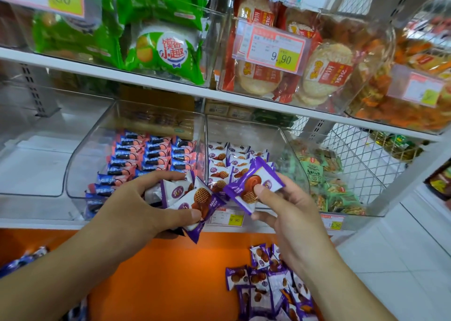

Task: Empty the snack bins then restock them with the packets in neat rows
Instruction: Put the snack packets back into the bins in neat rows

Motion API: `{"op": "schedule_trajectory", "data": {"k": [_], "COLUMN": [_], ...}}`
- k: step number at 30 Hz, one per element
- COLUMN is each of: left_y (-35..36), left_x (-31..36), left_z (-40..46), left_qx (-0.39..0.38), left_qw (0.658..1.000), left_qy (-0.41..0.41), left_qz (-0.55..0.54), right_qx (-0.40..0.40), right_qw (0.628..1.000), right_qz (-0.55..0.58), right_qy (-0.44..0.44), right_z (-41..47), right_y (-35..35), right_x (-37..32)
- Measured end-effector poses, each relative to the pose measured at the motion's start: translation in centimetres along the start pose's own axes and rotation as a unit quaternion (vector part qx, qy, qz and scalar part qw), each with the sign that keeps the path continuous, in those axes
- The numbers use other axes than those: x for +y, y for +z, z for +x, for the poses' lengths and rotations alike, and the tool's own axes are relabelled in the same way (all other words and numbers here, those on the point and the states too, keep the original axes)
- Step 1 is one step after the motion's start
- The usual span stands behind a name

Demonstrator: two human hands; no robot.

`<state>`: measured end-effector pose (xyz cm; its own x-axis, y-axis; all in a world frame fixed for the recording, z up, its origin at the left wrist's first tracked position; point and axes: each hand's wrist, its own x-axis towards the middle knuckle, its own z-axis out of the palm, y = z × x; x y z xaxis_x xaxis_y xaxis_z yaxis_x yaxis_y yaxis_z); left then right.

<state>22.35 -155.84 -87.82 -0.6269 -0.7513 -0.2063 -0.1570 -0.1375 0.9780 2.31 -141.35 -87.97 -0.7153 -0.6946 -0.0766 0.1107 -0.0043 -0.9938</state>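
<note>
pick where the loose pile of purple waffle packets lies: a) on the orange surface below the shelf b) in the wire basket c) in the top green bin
a: the loose pile of purple packets lies on the orange surface, below the right hand.

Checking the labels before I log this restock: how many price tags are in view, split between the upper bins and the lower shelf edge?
Price tags on the upper bins: 3
Price tags on the lower shelf edge: 2
Total: 5
</note>
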Motion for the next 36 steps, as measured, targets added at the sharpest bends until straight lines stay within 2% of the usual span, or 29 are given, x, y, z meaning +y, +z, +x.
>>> {"op": "schedule_trajectory", "data": {"k": [2,4,8,10,13,19,23,29,32,36], "left_y": [-0.4,-0.8,-1.5,-1.8,-2.1,-2.2,-2.0,-1.8,-1.8,-1.7], "left_x": [0.3,0.4,-0.3,-0.6,-0.9,-1.2,-1.3,-1.0,-1.0,-0.8], "left_z": [0.2,0.7,2.0,2.5,2.9,3.1,3.0,2.7,2.6,2.4], "left_qx": [0.003,0.010,0.023,0.026,0.025,0.035,0.032,0.030,0.033,0.026], "left_qw": [1.000,1.000,1.000,1.000,1.000,0.999,0.999,0.999,0.999,0.999], "left_qy": [0.009,0.013,0.015,0.015,0.017,0.026,0.030,0.031,0.027,0.021], "left_qz": [-0.003,-0.003,0.006,0.003,0.006,0.020,0.021,0.020,0.018,0.017], "right_qx": [0.003,-0.013,-0.046,-0.088,-0.139,-0.199,-0.174,-0.142,-0.136,-0.141], "right_qw": [0.991,0.959,0.910,0.882,0.854,0.801,0.802,0.778,0.764,0.768], "right_qz": [-0.135,-0.279,-0.410,-0.461,-0.498,-0.560,-0.565,-0.595,-0.614,-0.611], "right_qy": [-0.023,-0.044,-0.041,-0.042,-0.056,-0.073,-0.086,-0.143,-0.143,-0.132], "right_z": [2.1,4.8,10.5,12.6,14.5,15.5,15.4,15.0,14.8,14.9], "right_y": [-0.4,-0.3,1.0,1.6,2.0,2.6,3.2,3.1,3.0,2.9], "right_x": [-0.3,-0.3,2.2,4.0,5.8,4.9,6.3,6.2,6.0,6.0]}}
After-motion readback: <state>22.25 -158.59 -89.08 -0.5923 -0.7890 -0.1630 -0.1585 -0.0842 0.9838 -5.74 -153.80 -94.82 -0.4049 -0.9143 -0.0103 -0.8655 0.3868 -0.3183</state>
